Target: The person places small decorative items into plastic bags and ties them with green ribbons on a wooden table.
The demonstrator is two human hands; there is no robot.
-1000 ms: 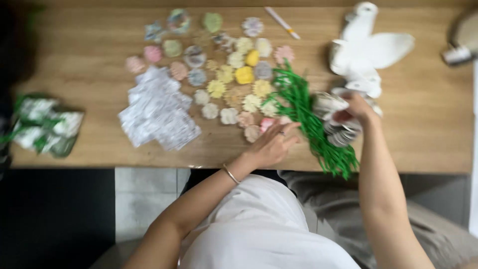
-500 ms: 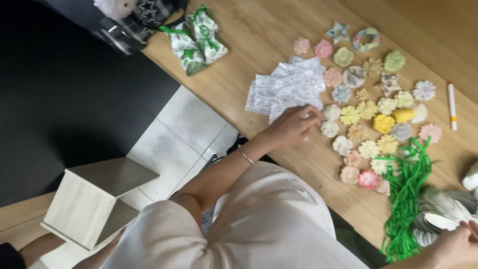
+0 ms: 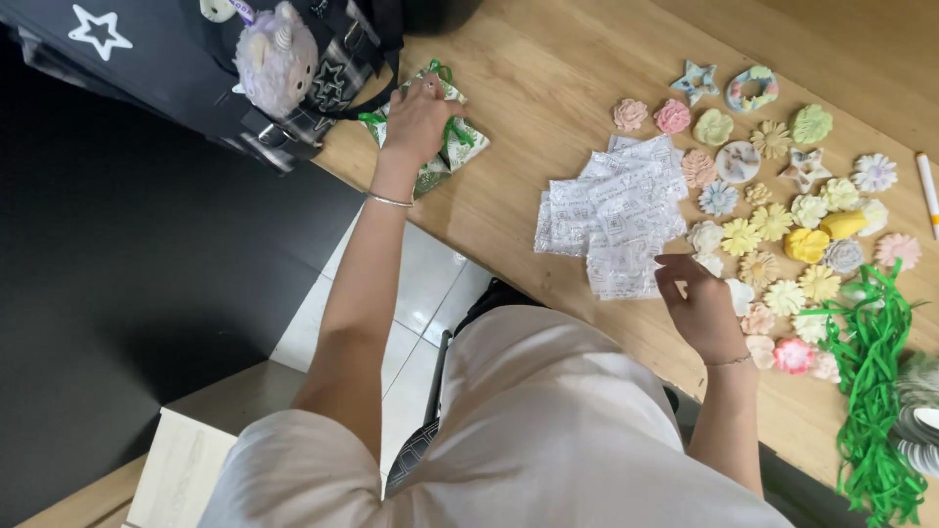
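The left hand point(image 3: 416, 117) has left the flowers point(image 3: 773, 230) for the green-ribboned bags point(image 3: 460, 142).

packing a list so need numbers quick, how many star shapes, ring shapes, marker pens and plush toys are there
star-shaped pieces: 2
ring-shaped piece: 1
marker pen: 1
plush toy: 1
total: 5

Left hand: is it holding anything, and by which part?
The left hand rests on top of the green-ribboned packets, fingers over their upper end; a closed grip cannot be told.
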